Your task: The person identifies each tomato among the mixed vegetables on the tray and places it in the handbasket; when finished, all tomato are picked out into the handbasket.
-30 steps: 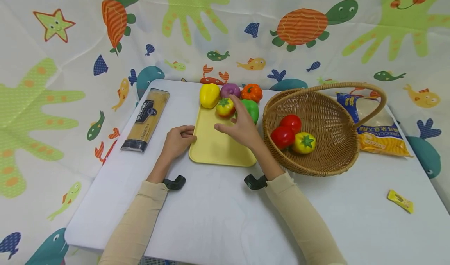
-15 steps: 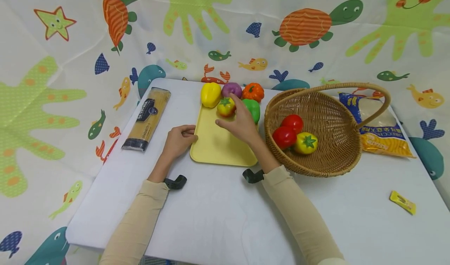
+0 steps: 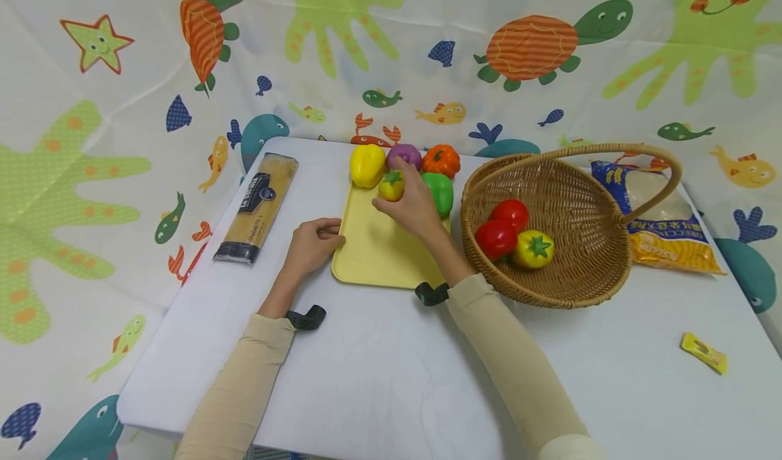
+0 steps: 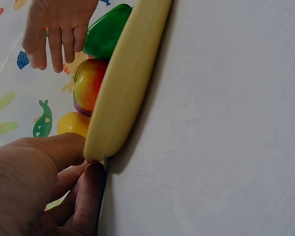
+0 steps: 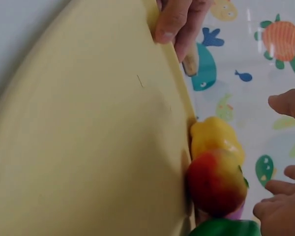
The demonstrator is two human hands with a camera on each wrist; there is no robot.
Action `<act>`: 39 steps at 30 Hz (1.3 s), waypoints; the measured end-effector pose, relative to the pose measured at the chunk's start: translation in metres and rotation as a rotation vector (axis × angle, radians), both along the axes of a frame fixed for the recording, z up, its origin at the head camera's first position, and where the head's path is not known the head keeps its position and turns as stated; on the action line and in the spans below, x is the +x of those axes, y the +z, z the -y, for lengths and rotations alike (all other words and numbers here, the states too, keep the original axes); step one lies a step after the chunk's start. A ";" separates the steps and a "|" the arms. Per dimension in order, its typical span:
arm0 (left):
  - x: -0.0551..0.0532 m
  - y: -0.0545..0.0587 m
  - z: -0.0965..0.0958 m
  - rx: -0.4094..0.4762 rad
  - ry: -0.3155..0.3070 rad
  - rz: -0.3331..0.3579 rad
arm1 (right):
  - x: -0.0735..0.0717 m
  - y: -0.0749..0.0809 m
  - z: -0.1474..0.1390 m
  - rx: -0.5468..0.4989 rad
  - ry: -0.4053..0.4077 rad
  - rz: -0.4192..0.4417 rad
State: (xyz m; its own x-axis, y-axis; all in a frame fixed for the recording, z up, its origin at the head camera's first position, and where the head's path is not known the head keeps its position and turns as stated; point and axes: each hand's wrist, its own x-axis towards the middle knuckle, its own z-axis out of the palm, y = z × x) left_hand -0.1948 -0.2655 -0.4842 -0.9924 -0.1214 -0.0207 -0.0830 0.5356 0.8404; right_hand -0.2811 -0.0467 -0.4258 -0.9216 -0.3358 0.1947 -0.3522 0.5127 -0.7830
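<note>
My left hand (image 3: 313,248) pinches the left rim of a pale yellow tray (image 3: 379,253); in the left wrist view its thumb and fingers (image 4: 88,191) meet at the tray's corner. Over the tray's far half, my right hand (image 3: 417,202) spreads thumb and fingers about a yellow-red toy tomato (image 3: 391,186). Both wrist views show a gap between that hand (image 5: 285,201) and the tomato (image 5: 216,182). Around the tomato sit a yellow bell pepper (image 3: 367,166), a purple onion (image 3: 403,156), a small orange pumpkin (image 3: 441,161) and a green bell pepper (image 3: 440,192).
Right of the tray stands a wicker basket (image 3: 586,243) with a tall handle, holding two red tomatoes (image 3: 496,239) and a yellow one (image 3: 533,249). Behind it lies a pasta bag (image 3: 672,243). A spaghetti pack (image 3: 256,205) lies left, a small yellow packet (image 3: 704,353) right.
My right hand has moved slightly left and closer about the yellow-red tomato, its thumb and fingertips now on either side of it in the head view. The left hand stays at the tray.
</note>
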 end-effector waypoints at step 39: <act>0.000 0.002 -0.002 -0.005 0.008 0.002 | -0.034 -0.016 0.016 0.162 -0.073 0.018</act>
State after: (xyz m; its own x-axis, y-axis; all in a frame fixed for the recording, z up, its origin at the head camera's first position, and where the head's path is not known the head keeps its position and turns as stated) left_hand -0.1945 -0.2632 -0.4819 -0.9913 -0.1296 -0.0217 -0.0887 0.5387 0.8378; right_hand -0.3147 -0.0631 -0.4415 -0.9475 -0.2935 0.1272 -0.2964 0.6562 -0.6940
